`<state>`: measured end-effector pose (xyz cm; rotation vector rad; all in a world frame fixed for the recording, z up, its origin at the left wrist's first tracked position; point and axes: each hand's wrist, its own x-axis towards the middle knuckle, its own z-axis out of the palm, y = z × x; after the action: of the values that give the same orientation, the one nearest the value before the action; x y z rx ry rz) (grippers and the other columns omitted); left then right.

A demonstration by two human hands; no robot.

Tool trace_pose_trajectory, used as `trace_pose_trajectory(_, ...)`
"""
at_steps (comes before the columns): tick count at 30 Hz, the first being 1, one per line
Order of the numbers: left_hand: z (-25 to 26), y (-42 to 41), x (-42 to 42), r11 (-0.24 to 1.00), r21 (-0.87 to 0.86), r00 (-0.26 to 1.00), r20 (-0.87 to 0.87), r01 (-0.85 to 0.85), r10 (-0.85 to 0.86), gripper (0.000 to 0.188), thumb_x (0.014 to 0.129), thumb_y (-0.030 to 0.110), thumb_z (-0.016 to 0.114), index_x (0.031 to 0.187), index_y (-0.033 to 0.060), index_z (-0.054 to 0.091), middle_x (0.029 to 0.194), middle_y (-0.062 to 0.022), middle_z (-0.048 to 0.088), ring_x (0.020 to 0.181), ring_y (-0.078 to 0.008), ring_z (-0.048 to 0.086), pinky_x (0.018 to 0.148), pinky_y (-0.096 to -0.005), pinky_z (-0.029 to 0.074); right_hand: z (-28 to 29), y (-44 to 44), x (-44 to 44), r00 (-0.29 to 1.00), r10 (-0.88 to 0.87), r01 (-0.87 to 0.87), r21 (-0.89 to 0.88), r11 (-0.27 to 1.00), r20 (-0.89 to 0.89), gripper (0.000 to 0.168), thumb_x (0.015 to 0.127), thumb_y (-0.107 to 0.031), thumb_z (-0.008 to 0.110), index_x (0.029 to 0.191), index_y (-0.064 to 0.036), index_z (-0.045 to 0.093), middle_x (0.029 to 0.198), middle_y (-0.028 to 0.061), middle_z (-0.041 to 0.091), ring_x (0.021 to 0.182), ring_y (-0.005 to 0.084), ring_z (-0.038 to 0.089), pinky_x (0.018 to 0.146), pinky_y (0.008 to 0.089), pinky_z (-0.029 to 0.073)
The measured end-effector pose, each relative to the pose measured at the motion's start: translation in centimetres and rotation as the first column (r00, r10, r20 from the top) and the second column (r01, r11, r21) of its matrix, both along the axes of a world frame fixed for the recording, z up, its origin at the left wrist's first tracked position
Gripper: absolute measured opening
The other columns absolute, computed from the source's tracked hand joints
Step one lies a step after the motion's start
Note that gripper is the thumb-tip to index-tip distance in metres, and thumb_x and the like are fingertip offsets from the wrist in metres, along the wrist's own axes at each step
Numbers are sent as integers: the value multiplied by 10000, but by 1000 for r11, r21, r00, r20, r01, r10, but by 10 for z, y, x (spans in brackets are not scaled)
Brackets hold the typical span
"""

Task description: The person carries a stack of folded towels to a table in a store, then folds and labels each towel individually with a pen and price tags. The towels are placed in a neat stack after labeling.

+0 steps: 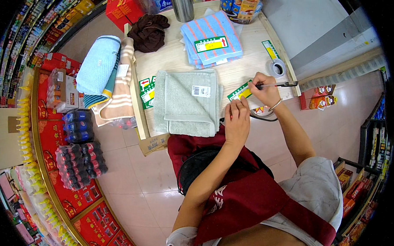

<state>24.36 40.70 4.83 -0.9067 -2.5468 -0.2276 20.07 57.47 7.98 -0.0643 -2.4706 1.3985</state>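
Note:
My right hand (264,90) grips a black-tipped pen (274,85), its point end over a green, white and yellow price card (241,91) on the pale wooden table. My left hand (237,118) lies flat at the card's lower edge, its fingertips touching it. Left of this hand lies a folded grey-green towel (189,106) with a barcode label; more price cards (147,96) stick out beside it. Farther back, a blue towel with orange stripes (211,33) bears another price card (211,44). A roll of tape (277,67) sits near the right edge, by another card (271,50).
A wooden rim (139,102) edges the table. At its back stand a steel tumbler (182,6), a printed tub (239,4) and a red box (123,9). A dark brown cloth (149,32) lies at back left. Towels (99,66) hang over the left side.

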Motion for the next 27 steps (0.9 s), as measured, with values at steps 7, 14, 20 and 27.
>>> trace_pose_trajectory(7,2,-1,0,1000,-1,1000,-2,4,-4,511,857,149,509,1320,-67,498,1167,-176,485,1168,-324,477,1049,-448,389,1,2,0,1000,5,-8,88,996,27,215,824,-49,701,712,-6,523,609,24,557,550,57,489,505,242,422)
trace_pose_trajectory(14,1,-2,1,1000,-19,1000,23,8,-7,508,864,151,504,1325,-63,495,1177,-175,484,1185,-321,464,1056,-446,381,-2,2,-1,999,-32,32,-25,999,30,220,814,-54,703,706,-4,518,607,31,562,548,65,494,507,251,425)
trace_pose_trajectory(20,3,-3,0,1000,-24,1000,19,10,-9,510,864,156,506,1328,-56,495,1175,-174,484,1189,-317,464,1061,-443,376,1,1,0,999,-24,24,7,1000,26,222,814,-46,697,699,-9,511,598,28,549,542,66,476,504,250,416)
trace_pose_trajectory(27,6,-2,1,1000,8,1000,27,12,-12,482,882,131,497,1319,-71,491,1157,-171,481,1169,-307,472,1049,-424,415,-6,11,0,999,-6,3,-70,998,-49,224,833,-55,691,690,-27,520,597,8,564,540,52,489,484,236,393)
